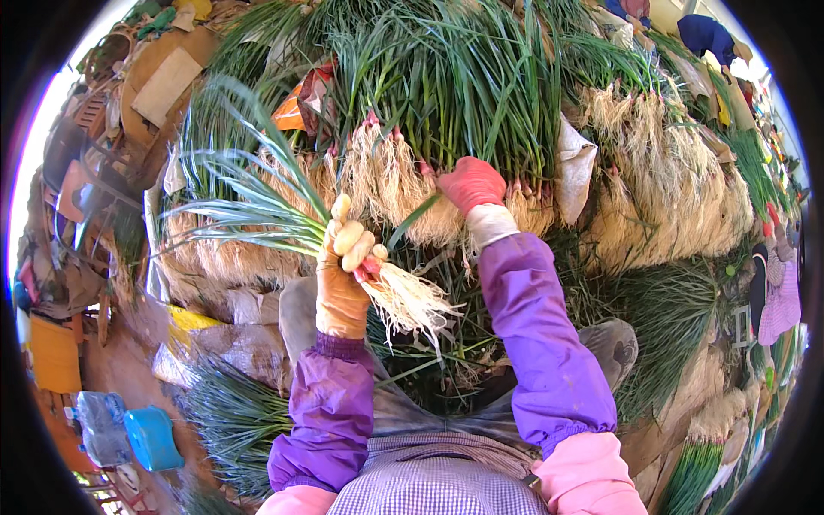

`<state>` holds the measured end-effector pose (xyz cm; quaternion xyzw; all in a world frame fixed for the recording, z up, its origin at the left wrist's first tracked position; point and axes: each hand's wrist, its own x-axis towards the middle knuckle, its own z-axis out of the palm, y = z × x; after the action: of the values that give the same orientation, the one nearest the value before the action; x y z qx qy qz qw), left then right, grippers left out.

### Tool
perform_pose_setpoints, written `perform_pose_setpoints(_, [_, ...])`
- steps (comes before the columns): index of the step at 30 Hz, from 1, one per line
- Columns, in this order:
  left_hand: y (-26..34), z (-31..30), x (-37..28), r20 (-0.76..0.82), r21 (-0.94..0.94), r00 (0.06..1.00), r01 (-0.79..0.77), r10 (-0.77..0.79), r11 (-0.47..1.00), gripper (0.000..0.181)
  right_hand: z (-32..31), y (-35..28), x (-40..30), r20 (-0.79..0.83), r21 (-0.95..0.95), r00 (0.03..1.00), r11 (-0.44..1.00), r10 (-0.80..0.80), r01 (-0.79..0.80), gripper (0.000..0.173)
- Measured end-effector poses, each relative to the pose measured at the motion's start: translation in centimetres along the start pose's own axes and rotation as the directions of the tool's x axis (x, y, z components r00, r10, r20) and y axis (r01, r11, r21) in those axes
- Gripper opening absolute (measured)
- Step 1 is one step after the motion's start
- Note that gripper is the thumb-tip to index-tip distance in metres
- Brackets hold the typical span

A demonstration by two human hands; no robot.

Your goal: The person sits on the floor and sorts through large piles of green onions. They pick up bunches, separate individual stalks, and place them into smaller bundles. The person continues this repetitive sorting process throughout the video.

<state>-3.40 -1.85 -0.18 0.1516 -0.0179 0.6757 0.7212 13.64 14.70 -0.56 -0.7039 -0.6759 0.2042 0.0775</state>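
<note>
My left hand (344, 257), in a tan glove with pale fingertips, is closed around a small bunch of spring onions or green garlic (283, 209). The green leaves fan to the upper left, and the reddish stem bases with their whitish roots (412, 296) hang to the lower right. In a red glove, my right hand (475, 185) is curled against the stem bases of a large heap of the same plants (444, 84). Its fingertips are hidden, so whether stems are gripped there cannot be told. Long fibrous roots (380, 167) face me along the heap's near edge.
More rooted bundles (669, 174) lie at right. Loose leaves cover the ground between my knees. A leaf pile (238, 418), a clear plastic jug (102, 425) and a blue container (153, 438) are at left. Other people (779, 290) are at the far right.
</note>
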Motion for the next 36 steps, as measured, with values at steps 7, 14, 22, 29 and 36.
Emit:
perform_pose_setpoints(7, [-1.6,-3.8,-3.9,-0.303,0.072,0.939,0.191,-0.161,0.979,0.027,-0.5,7.2,-5.1,-0.070,0.967,0.945,-0.255,-0.320,-0.014,0.025])
perform_pose_setpoints(14, [-5.4,-2.3,1.1,-0.455,0.536,0.871,0.435,-0.187,0.724,0.029,0.2,6.2,-14.5,-0.333,0.387,0.852,0.766,-0.403,0.514,0.022])
perform_pose_setpoints(22, [-5.5,-3.9,-0.9,-0.502,0.475,0.824,0.518,-0.264,0.711,0.021,3.7,8.5,-14.6,-0.428,0.041,0.882,0.971,-0.198,0.237,0.018])
perform_pose_setpoints(29, [-4.2,-5.4,-2.3,-0.468,0.368,0.789,0.584,-0.399,0.723,0.032,5.5,16.0,-12.9,0.168,0.496,0.916,0.834,-0.365,0.241,0.033])
perform_pose_setpoints(36, [-4.9,-4.0,-3.5,-0.480,0.584,0.844,0.512,-0.241,0.629,0.023,3.5,3.3,-13.8,0.234,0.960,0.918,0.224,-0.321,-0.167,0.017])
